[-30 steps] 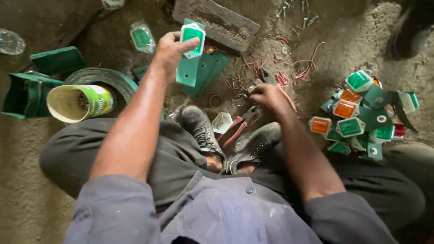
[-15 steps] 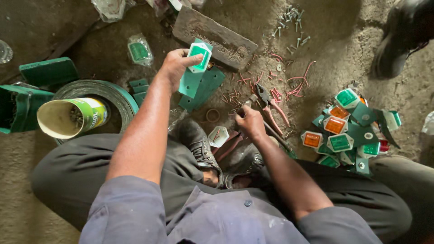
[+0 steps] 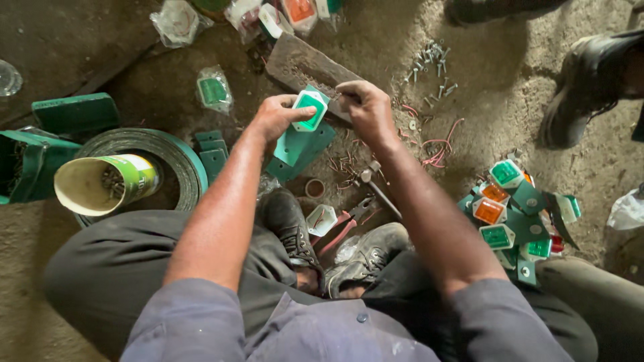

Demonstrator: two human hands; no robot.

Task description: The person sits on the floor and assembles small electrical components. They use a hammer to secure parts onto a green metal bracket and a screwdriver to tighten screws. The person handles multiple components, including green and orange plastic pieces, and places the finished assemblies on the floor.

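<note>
Here, the green reflector unit (image 3: 310,111) sits on a green bracket (image 3: 300,147) above the dirt floor (image 3: 496,87). The left hand (image 3: 275,117) grips it; the right hand (image 3: 365,107) pinches closed at its top edge. Pliers (image 3: 345,221) lie near the shoes.

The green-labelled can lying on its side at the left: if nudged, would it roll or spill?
The can would probably roll little: it lies on its side against the coil of green strapping. Its open mouth seems to hold small metal pieces, so it is likely heavyish and could spill them onto the dirt floor.
</note>
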